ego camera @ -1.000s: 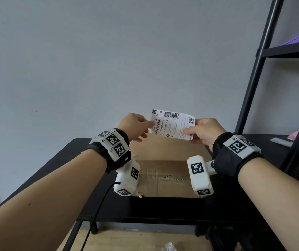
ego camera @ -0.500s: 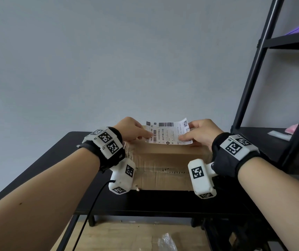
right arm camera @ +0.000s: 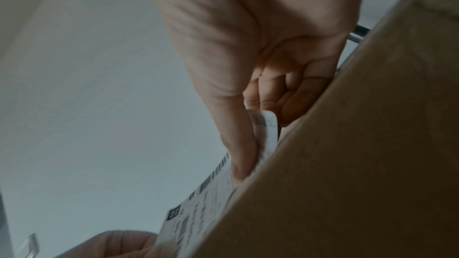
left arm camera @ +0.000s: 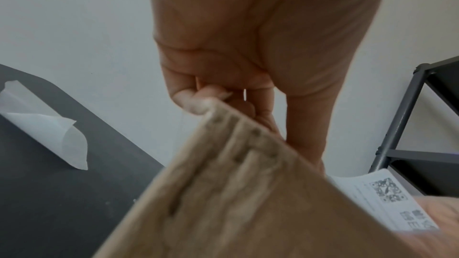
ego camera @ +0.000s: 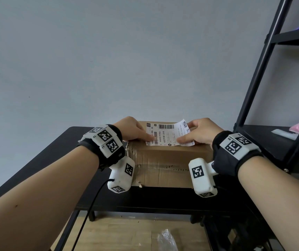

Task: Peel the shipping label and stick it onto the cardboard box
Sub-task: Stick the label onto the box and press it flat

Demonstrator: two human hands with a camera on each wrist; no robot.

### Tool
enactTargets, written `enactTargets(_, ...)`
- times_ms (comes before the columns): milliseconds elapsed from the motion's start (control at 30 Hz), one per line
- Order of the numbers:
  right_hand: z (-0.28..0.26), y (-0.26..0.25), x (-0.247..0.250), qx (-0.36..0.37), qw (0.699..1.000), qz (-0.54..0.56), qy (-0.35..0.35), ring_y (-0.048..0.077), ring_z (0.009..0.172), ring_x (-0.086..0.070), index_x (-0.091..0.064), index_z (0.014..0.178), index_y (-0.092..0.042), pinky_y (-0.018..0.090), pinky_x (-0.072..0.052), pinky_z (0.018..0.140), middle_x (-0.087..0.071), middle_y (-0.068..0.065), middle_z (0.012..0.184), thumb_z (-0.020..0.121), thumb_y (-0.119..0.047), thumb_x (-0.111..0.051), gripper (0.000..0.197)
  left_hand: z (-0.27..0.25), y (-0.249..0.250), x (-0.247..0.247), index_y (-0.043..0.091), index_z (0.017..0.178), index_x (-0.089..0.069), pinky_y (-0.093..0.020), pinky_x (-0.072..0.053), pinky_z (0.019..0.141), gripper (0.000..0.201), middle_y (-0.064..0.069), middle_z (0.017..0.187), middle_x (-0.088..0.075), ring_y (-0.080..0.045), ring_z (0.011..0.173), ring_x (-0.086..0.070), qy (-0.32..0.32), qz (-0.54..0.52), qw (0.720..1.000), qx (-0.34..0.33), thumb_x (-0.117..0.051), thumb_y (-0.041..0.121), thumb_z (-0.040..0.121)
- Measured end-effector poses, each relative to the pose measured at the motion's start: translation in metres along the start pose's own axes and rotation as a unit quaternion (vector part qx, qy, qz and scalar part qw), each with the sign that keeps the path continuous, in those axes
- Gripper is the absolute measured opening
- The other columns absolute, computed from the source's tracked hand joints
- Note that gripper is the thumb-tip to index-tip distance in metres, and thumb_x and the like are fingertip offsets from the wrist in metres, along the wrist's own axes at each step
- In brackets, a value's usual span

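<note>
A brown cardboard box [ego camera: 163,160] stands on the black table [ego camera: 54,151]. The white shipping label [ego camera: 168,134] lies across the box top near its front edge. My left hand [ego camera: 134,129] holds the label's left end, thumb on top and fingers curled at the box corner [left arm camera: 248,203]. My right hand [ego camera: 199,133] pinches the right end, whose far corner curls up off the box. The right wrist view has the thumb [right arm camera: 238,144] pushing the label [right arm camera: 211,193] against the box [right arm camera: 347,164]. The peeled backing paper [left arm camera: 49,134] lies curled on the table to the left.
A black metal shelf rack [ego camera: 264,60] rises close on the right, with a pink item [ego camera: 298,126] on its low shelf. A black cable [ego camera: 90,205] hangs from my left wrist. Crumpled clear plastic [ego camera: 166,240] lies on the wooden floor below.
Both hands brought the label down from the air onto the box top. Its left part now lies flat; the right far corner is still raised.
</note>
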State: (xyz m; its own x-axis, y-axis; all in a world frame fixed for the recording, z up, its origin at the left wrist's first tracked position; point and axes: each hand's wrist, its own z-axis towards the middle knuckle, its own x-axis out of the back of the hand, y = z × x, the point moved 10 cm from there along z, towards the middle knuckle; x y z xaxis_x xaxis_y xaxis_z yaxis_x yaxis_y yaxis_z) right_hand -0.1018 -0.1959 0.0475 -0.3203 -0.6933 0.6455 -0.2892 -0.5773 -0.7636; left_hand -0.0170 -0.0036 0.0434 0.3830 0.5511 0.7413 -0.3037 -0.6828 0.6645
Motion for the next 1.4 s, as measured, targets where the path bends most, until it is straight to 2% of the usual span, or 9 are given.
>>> enactTargets(300,0.001,-0.001,-0.007,-0.004,0.999,-0.008,-0.040,0.014,0.084,-0.065,-0.069,0.086,-0.019,0.027,-0.050,0.089,-0.067,-0.007,0.082,0.064,-0.015,-0.085,0.028,0.003,-0.003,-0.002,0.019,0.058,-0.062,-0.020,-0.045,0.062,0.028,0.005,0.062,-0.059,-0.009,0.058,-0.053,-0.011,-0.001,1.000,0.008,-0.075,0.039,0.073)
enactTargets(567,0.004,0.006,-0.009,-0.022,0.996,0.050,-0.064,0.026,0.105,-0.068,-0.067,0.081,-0.017,0.040,-0.050,0.100,-0.072,0.008,0.106,0.070,-0.004,-0.080,0.022,0.006,-0.002,-0.007,0.015,0.065,-0.052,-0.023,-0.037,0.062,0.038,0.001,0.067,-0.050,-0.014,0.064,-0.046,-0.022,0.050,0.999,0.003,-0.063,0.047,0.081)
enactTargets(700,0.007,0.009,-0.006,-0.026,0.999,0.025,-0.037,0.023,0.101,-0.068,-0.063,0.085,-0.018,0.037,-0.051,0.098,-0.072,0.006,0.106,0.064,-0.009,-0.084,0.032,0.008,-0.001,-0.008,0.017,0.056,-0.048,-0.022,-0.035,0.058,0.041,0.003,0.064,-0.049,-0.011,0.060,-0.044,-0.019,0.070,0.997,-0.005,-0.064,0.045,0.082)
enactTargets(867,0.006,0.010,-0.004,-0.035,0.999,-0.023,-0.012,0.021,0.104,-0.064,-0.063,0.115,-0.012,0.037,-0.049,0.098,-0.070,0.004,0.109,0.059,-0.016,-0.088,0.061,0.007,0.001,-0.009,0.016,0.058,-0.051,-0.021,-0.036,0.058,0.037,0.004,0.065,-0.053,-0.010,0.062,-0.047,-0.003,0.071,0.997,-0.015,-0.069,0.042,0.078)
enactTargets(1000,-0.001,0.000,-0.004,-0.016,0.995,-0.098,-0.012,0.016,0.102,-0.054,-0.054,0.129,-0.016,0.027,-0.043,0.091,-0.061,0.000,0.118,0.061,-0.031,-0.086,0.076,0.003,0.005,-0.009,0.017,0.064,-0.053,-0.021,-0.035,0.056,0.036,0.004,0.069,-0.051,-0.010,0.064,-0.047,0.000,0.104,0.994,-0.029,-0.069,0.047,0.075)
enactTargets(1100,-0.002,-0.007,-0.009,-0.001,0.989,-0.143,-0.026,0.018,0.120,-0.051,-0.043,0.138,-0.019,0.029,-0.039,0.098,-0.053,0.000,0.135,0.060,-0.044,-0.084,0.091,-0.002,0.009,-0.008,0.014,0.087,-0.063,-0.022,-0.041,0.064,0.040,0.003,0.084,-0.057,-0.012,0.078,-0.053,0.009,0.120,0.992,-0.028,-0.070,0.051,0.072)
enactTargets(1167,-0.002,-0.010,-0.014,0.007,0.985,-0.166,-0.037,0.019,0.131,-0.045,-0.034,0.144,-0.018,0.031,-0.036,0.105,-0.045,-0.001,0.145,0.061,-0.049,-0.081,0.101,-0.002,0.009,-0.010,0.013,0.088,-0.064,-0.025,-0.042,0.068,0.047,0.002,0.086,-0.059,-0.014,0.079,-0.054,0.015,0.131,0.991,-0.020,-0.071,0.055,0.068)
enactTargets(1300,0.000,-0.012,-0.021,0.010,0.979,-0.193,-0.057,0.020,0.131,-0.045,-0.033,0.145,-0.022,0.038,-0.037,0.108,-0.046,-0.002,0.146,0.049,-0.063,-0.079,0.114,-0.001,0.009,-0.012,0.015,0.069,-0.056,-0.029,-0.041,0.064,0.051,0.002,0.073,-0.058,-0.016,0.071,-0.055,0.025,0.141,0.990,-0.006,-0.072,0.063,0.059)
enactTargets(1400,0.000,-0.011,-0.022,0.009,0.978,-0.198,-0.063,0.020,0.128,-0.048,-0.037,0.143,-0.021,0.037,-0.039,0.106,-0.049,-0.002,0.142,0.045,-0.065,-0.078,0.115,-0.003,0.010,-0.011,0.016,0.077,-0.058,-0.031,-0.047,0.072,0.054,0.002,0.082,-0.062,-0.017,0.079,-0.058,0.024,0.143,0.989,0.002,-0.072,0.064,0.059)
